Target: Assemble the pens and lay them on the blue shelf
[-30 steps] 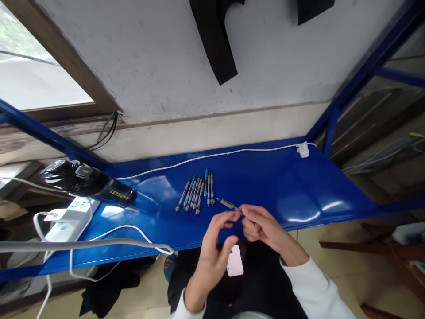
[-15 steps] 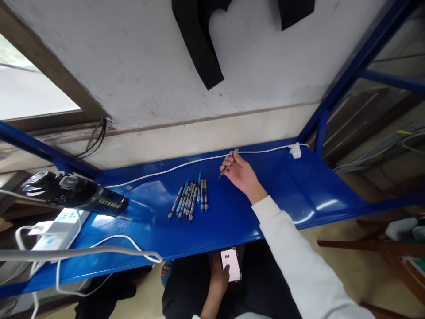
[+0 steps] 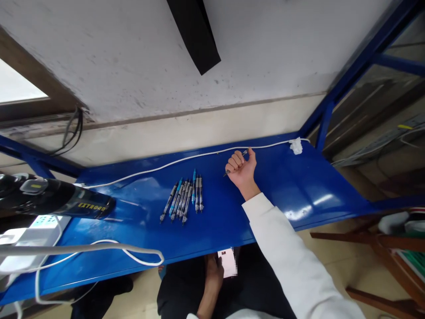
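My right hand [image 3: 241,169] is clamped on a slim grey pen [image 3: 235,164] above the glossy blue metal table [image 3: 299,190]; my left hand [image 3: 214,271] rests loosely in my lap.

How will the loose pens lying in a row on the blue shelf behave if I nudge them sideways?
The pens look slim and round-barrelled, so they would probably roll or fan apart. The blue shelf is glossy and reflective, so likely slippery. They look light and stiff; the right hand closes one pen inside a loose fist.
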A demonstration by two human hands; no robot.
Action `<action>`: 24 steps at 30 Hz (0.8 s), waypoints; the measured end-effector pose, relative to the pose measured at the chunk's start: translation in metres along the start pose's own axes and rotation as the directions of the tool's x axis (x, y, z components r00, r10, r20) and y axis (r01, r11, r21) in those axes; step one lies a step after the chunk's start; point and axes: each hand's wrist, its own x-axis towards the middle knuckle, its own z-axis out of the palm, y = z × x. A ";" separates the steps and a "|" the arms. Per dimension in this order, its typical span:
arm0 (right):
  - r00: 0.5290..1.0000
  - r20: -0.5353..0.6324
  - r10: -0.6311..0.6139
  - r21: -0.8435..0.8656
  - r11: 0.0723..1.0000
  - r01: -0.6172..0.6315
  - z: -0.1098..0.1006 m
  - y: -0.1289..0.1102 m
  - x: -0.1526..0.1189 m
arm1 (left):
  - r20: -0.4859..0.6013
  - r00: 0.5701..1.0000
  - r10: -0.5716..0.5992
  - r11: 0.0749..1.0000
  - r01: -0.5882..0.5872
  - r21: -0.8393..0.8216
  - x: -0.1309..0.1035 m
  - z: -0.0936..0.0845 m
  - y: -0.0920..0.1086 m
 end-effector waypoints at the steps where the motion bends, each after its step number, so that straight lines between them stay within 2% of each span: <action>1: 1.000 0.005 -0.008 -0.002 1.000 0.008 -0.001 0.000 0.000 | 0.004 1.000 -0.009 1.000 0.009 -0.017 0.000 -0.001 0.001; 12: 0.997 -0.019 -0.074 0.027 0.997 0.075 -0.004 -0.003 0.000 | 0.023 0.997 -0.074 0.985 0.077 -0.153 0.004 0.001 0.005; 20: 0.996 -0.040 -0.078 -0.033 0.996 0.077 -0.001 -0.003 -0.002 | 0.049 0.982 -0.183 0.973 0.188 -0.131 0.002 0.004 0.001; 24: 0.996 -0.021 -0.086 -0.054 0.995 0.085 -0.003 -0.003 -0.001 | 0.053 0.981 -0.186 0.974 0.191 -0.124 0.002 0.003 -0.001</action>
